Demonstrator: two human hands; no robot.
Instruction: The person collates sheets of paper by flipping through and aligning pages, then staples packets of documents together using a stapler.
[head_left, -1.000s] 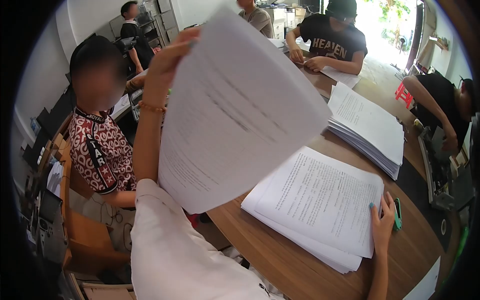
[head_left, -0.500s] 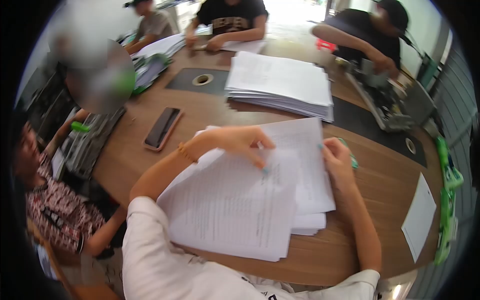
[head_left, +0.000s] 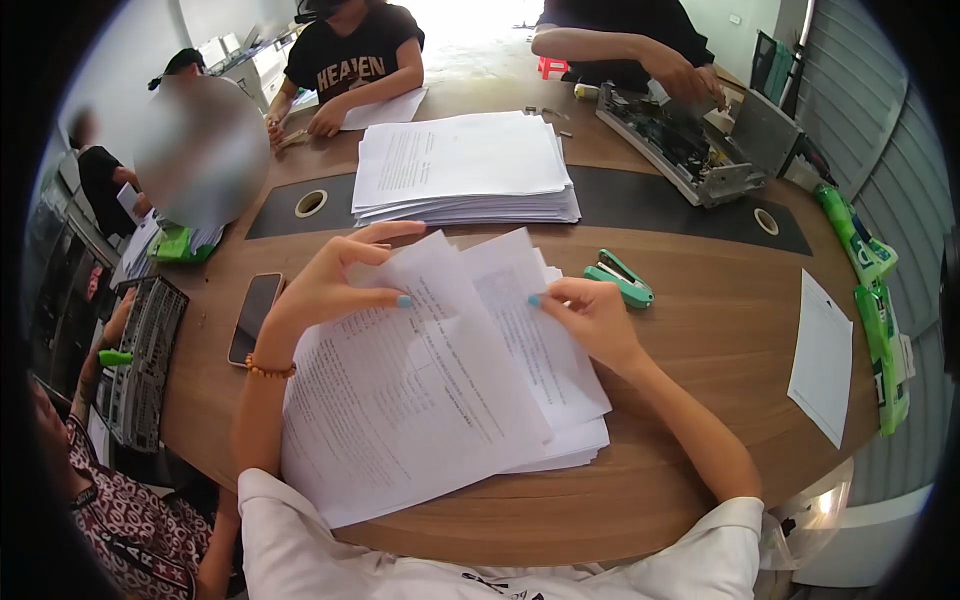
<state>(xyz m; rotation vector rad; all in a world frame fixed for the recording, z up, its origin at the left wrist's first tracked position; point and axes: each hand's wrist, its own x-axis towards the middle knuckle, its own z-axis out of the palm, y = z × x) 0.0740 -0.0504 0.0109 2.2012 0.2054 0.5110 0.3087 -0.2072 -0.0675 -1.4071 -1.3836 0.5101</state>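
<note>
Printed sheets (head_left: 420, 400) lie tilted in front of me, on top of a loose paper stack (head_left: 575, 445). My left hand (head_left: 335, 280) is at their upper left edge, thumb on the printed face and fingers along the far edge, gripping the sheet. Another printed sheet (head_left: 520, 300) partly shows beneath, its right edge pinched by my right hand (head_left: 595, 318) between thumb and fingers. Just beyond the right hand rests a green stapler (head_left: 620, 278). To the left of my left hand lies a phone (head_left: 257, 318).
A thick paper stack (head_left: 460, 165) sits farther back. Beyond it, one person leans over paper; another handles an opened metal device (head_left: 690, 150). A single sheet (head_left: 822, 360) and green packets (head_left: 880, 345) lie right. Another person sits left beside a grey frame (head_left: 145, 365).
The view has shifted, bringing the stapler into clear sight. My left hand has moved from over the pages to the sheet's upper left edge; the right hand keeps its pinch on paper.
</note>
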